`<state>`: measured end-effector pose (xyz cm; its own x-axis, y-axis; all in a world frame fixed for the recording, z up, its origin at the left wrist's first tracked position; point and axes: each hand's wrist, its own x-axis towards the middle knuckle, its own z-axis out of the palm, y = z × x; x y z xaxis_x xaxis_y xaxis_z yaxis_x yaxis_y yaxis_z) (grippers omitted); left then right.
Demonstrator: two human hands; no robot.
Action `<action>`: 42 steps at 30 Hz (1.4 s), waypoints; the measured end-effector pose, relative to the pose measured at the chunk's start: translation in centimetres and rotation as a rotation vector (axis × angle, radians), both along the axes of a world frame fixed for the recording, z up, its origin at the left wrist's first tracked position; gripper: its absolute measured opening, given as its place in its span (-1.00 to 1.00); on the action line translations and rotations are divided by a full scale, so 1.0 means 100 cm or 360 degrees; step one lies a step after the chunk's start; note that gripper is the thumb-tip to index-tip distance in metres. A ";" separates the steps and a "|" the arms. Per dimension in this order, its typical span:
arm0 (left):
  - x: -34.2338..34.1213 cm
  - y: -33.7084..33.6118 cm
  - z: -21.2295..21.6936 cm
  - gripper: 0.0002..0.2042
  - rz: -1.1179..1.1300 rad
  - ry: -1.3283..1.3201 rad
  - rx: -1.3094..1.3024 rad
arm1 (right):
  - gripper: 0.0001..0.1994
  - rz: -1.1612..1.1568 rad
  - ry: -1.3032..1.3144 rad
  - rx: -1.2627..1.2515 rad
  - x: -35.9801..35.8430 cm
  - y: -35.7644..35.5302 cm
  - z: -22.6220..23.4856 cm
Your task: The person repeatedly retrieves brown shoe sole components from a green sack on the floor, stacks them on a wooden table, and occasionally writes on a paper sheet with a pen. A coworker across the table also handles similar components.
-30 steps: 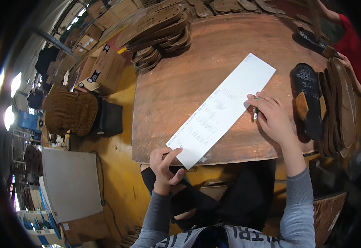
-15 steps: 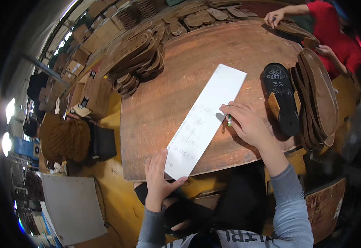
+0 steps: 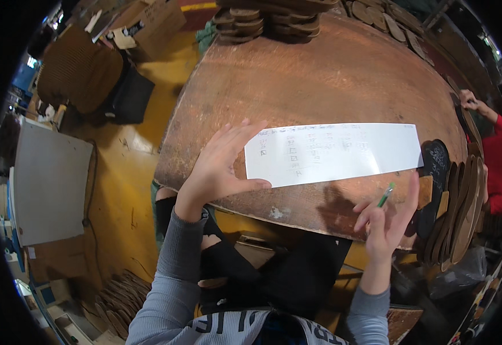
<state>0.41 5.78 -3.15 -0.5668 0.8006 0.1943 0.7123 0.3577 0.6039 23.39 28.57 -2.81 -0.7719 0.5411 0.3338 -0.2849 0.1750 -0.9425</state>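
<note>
A long white strip of paper with handwriting on it lies crosswise on the worn wooden table. My left hand grips its left end, thumb at the near corner and fingers at the far corner. Off the paper's right near edge, my right hand is raised with a green pen held among its fingers and the index finger stretched out. Close beyond that hand is a black sole-shaped piece with pale writing, a tan patch at its side.
Brown sole pieces stand stacked at the table's right edge. More brown stacks sit at the back. A person in a red sleeve works at far right. Left are a brown-covered chair, a grey-white board and yellow floor.
The paper has turned from slanting away to lying crosswise. My left hand still has its end; my right hand has come off it toward me, pen kept. The view has swung right.
</note>
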 end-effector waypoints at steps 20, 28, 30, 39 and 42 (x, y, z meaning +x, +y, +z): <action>0.007 -0.008 0.006 -0.32 0.0103 -0.0275 -0.0135 | -0.77 0.0513 -0.0350 0.0825 -0.092 -0.076 0.008; 0.006 -0.010 0.006 -0.30 0.0088 -0.0342 -0.0058 | -0.73 0.0248 -0.0358 0.0807 -0.093 -0.080 0.005; 0.006 -0.011 0.006 -0.29 0.0083 -0.0354 -0.0016 | -0.72 0.0318 -0.0372 0.0874 -0.094 -0.079 0.006; 0.005 -0.015 -0.001 -0.25 0.0032 -0.0289 0.0079 | -0.69 0.0294 -0.0320 0.1093 -0.101 -0.083 0.005; 0.005 -0.016 -0.001 -0.23 -0.0006 -0.0253 0.0040 | -0.69 0.0280 -0.0298 0.1142 -0.100 -0.084 0.006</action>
